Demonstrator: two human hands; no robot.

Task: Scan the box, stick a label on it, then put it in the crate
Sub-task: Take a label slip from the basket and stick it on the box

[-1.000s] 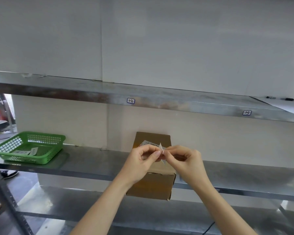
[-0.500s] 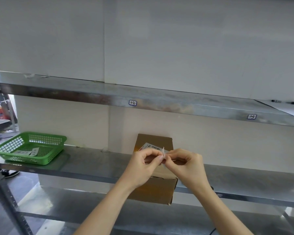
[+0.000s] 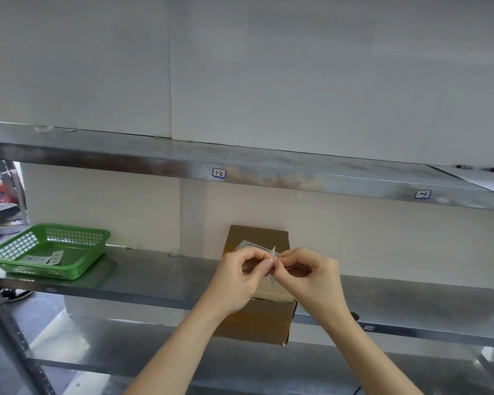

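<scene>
A brown cardboard box [image 3: 258,236] sits on the middle metal shelf [image 3: 160,277], its front overhanging the shelf edge. A white printed sticker lies on its top. Just above the box, my left hand [image 3: 240,276] and my right hand [image 3: 308,276] meet fingertip to fingertip, both pinching a small white label [image 3: 272,263] that stands on edge between them. Whether the label is separating from a backing is too small to tell. No scanner or crate shows.
A green plastic basket [image 3: 77,270] with a few white labels [image 3: 44,258] inside stands at the left end of the same shelf. An upper shelf [image 3: 268,175] carries tags marked 1-2 and 1-3. A lower shelf lies beneath. A white sheet and pen rest far right on the upper shelf.
Both hands stay together over the box, fingers working the small label; they have shifted only slightly. The box has not moved.
</scene>
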